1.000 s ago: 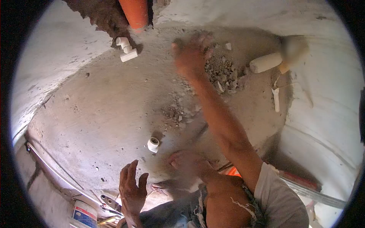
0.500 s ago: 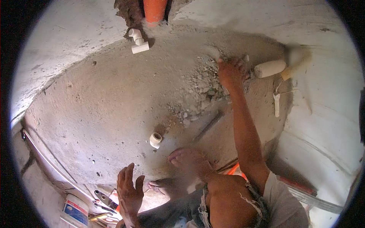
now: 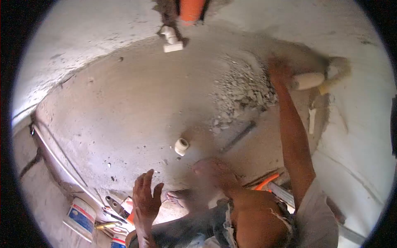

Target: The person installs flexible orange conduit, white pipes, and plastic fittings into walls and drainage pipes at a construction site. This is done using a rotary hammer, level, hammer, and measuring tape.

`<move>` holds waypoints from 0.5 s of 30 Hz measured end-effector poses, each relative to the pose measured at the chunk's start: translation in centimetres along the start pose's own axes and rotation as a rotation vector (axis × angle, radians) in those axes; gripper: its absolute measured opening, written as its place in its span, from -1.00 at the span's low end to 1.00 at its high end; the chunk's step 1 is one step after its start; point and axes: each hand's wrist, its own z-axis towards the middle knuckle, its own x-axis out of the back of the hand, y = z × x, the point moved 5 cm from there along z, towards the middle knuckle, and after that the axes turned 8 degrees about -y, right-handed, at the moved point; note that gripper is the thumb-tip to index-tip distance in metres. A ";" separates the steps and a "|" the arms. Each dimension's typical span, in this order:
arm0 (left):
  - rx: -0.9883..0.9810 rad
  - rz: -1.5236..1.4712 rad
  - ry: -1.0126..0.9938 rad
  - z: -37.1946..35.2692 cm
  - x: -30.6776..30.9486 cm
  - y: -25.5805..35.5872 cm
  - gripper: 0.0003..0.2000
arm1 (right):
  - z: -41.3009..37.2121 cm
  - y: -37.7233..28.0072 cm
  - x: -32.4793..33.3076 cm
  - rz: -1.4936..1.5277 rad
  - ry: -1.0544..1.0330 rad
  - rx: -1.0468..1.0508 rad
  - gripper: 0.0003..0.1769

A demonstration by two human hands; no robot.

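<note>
My left hand (image 3: 147, 198) hangs in the air over my thigh, fingers stretched out and thumb apart, holding nothing. My right arm reaches forward, and my right hand (image 3: 281, 71) is down at the far right edge of a heap of grey rubble (image 3: 244, 89). Motion smears its fingers, so their grip cannot be made out. Just right of this hand lies a pale roller-shaped piece (image 3: 309, 81). A dark rod-like bar (image 3: 239, 136) rests on the floor at the heap's near side. A white pipe elbow (image 3: 181, 146) stands between the heap and my left hand.
White pipe fittings (image 3: 171, 40) lie by the wall below an orange pipe (image 3: 191, 10). At lower left are a white-and-blue bucket (image 3: 80, 219), several hand tools (image 3: 115, 206) and a long thin pipe (image 3: 66, 169). An orange-handled tool (image 3: 266, 182) lies beside my knee.
My right hand has moved right and slightly forward along the rubble, toward the roller-shaped piece. My left hand stays raised and spread. The whole view has shifted a little.
</note>
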 end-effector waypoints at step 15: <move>-0.024 0.003 -0.012 0.9 0.9 3.7 -0.56 | -5.0 -14.5 3.3 0.115 0.075 0.396 -0.14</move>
